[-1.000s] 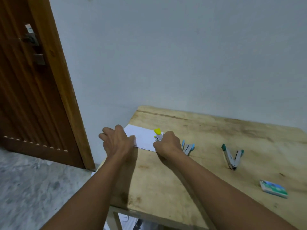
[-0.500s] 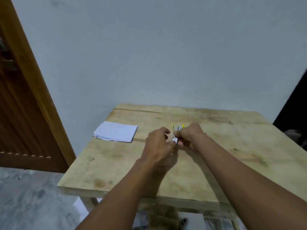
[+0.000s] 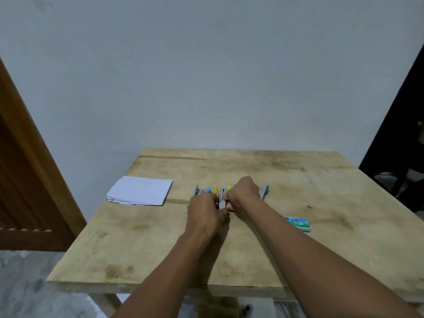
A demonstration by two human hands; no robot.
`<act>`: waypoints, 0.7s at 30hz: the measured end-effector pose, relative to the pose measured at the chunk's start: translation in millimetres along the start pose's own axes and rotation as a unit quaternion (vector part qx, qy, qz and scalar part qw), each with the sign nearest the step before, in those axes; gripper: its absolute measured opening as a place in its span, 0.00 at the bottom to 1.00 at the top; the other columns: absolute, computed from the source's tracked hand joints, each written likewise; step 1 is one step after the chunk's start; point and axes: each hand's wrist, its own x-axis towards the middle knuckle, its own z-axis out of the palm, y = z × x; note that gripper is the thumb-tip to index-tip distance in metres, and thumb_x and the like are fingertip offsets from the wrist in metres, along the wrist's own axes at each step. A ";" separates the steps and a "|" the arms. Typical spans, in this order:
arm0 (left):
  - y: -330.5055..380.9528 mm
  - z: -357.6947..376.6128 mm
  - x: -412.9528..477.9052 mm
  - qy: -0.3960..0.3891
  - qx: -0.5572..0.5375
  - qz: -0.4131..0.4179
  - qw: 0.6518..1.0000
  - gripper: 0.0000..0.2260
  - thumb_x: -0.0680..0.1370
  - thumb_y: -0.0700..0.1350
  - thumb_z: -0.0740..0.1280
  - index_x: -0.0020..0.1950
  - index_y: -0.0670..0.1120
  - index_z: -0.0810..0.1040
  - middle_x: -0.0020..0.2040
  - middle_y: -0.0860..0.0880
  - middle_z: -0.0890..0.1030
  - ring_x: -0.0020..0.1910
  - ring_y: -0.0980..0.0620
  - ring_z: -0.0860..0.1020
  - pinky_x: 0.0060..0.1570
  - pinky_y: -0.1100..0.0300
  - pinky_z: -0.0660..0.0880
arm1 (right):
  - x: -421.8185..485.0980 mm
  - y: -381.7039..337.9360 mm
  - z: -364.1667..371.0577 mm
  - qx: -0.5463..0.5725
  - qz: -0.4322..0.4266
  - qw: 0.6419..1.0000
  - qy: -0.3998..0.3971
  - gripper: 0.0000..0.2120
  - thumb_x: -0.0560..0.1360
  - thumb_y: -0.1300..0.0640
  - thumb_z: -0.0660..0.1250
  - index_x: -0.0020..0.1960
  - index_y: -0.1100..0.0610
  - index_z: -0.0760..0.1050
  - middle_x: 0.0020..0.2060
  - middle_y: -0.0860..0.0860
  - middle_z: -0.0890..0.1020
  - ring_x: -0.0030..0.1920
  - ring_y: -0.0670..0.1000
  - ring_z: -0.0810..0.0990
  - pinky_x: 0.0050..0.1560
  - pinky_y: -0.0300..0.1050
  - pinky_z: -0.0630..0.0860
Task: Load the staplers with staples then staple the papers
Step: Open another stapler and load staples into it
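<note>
At the middle of the wooden table [image 3: 241, 253] both my hands hold a small yellow-tipped stapler [image 3: 222, 196], hinged open with its two yellow ends pointing up. My left hand [image 3: 206, 211] pinches its near left side and my right hand [image 3: 242, 193] grips its right side. A blue-tipped stapler [image 3: 201, 191] lies just behind my left hand. A teal-tipped stapler [image 3: 264, 191] pokes out behind my right wrist, mostly hidden. A stack of white papers [image 3: 140, 191] lies at the table's left. A green staple box [image 3: 298, 223] lies right of my right forearm.
A pale wall stands right behind the table. A brown wooden door [image 3: 27, 184] is at the left, with grey floor below it. A dark opening [image 3: 403, 143] shows at the right edge. Something furry [image 3: 220, 308] is under the table's front edge.
One second ago my hands pressed the stapler on the papers at the left. They have since carried it to the table's middle and now hold it hinged open; the view swung right.
</note>
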 end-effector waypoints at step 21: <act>53.9 27.6 -1.9 -0.018 -0.051 0.018 0.998 0.11 0.77 0.48 0.66 0.55 0.45 0.79 0.47 0.47 0.83 0.46 0.51 0.80 0.45 0.57 0.77 | 46.4 46.8 -72.0 -0.178 -0.076 0.981 0.035 0.08 0.76 0.60 0.65 0.48 0.63 0.81 0.45 0.58 0.83 0.40 0.57 0.78 0.38 0.43 0.71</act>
